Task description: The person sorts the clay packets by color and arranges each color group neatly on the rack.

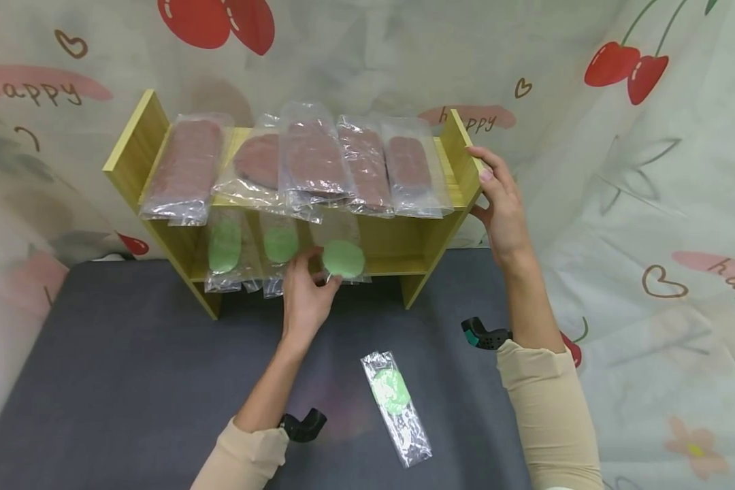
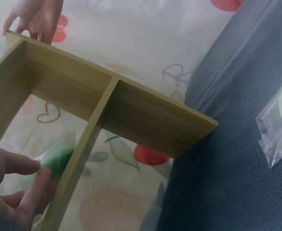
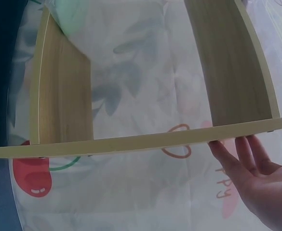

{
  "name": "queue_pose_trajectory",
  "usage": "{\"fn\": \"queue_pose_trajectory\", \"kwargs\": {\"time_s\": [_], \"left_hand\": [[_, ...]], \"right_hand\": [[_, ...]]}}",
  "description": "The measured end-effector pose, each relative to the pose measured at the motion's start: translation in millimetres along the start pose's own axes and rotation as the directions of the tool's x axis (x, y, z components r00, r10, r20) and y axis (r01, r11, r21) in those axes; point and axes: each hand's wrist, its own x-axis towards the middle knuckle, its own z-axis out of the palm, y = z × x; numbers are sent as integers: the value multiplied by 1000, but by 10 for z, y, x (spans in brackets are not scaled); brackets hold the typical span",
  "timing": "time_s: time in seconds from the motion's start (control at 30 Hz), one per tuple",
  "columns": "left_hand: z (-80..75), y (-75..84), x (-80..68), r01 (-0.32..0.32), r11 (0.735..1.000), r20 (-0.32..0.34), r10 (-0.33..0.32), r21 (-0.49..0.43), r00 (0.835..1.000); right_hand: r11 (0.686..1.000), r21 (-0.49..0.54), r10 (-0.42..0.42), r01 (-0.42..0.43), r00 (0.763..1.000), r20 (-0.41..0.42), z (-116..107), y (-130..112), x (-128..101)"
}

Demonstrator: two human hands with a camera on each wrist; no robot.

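On the lower level of a small wooden shelf (image 1: 395, 265) my left hand (image 1: 306, 292) pinches a clear plastic packet with a round green piece (image 1: 343, 258) inside. In the left wrist view the fingers (image 2: 30, 192) meet around its green part, and the rest is partly hidden. My right hand (image 1: 502, 211) rests its fingertips on the outer face and upper edge of the shelf's right side panel (image 3: 131, 143). Two more clear packets with green pieces, one at the left (image 1: 224, 248) and one in the middle (image 1: 280, 243), stand beside the pinched one.
Several clear packets with reddish-brown slabs (image 1: 186, 160) lean along the shelf's top level. A long clear packet with a green disc (image 1: 392, 391) lies on the dark table (image 1: 128, 381) in front. Behind hangs a patterned cloth (image 1: 367, 54) with cherries.
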Motion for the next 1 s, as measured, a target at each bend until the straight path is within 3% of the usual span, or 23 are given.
{"fn": "queue_pose_trajectory", "kwargs": {"time_s": [0.27,0.67,1.0], "left_hand": [[-24,44,-24,-34,994,-21,36,103,999],[-56,31,-58,18,1000,-17,-18,2,1000],[-176,124,-204,34,995,-34,-31,92,999]], "right_hand": [[1000,-5,-4,3,1000,-5,-4,16,-5],[1000,-2,3,-3,1000,-8,9,11,-1],[1000,-4,0,0,1000,-13,5,11,-3]]}}
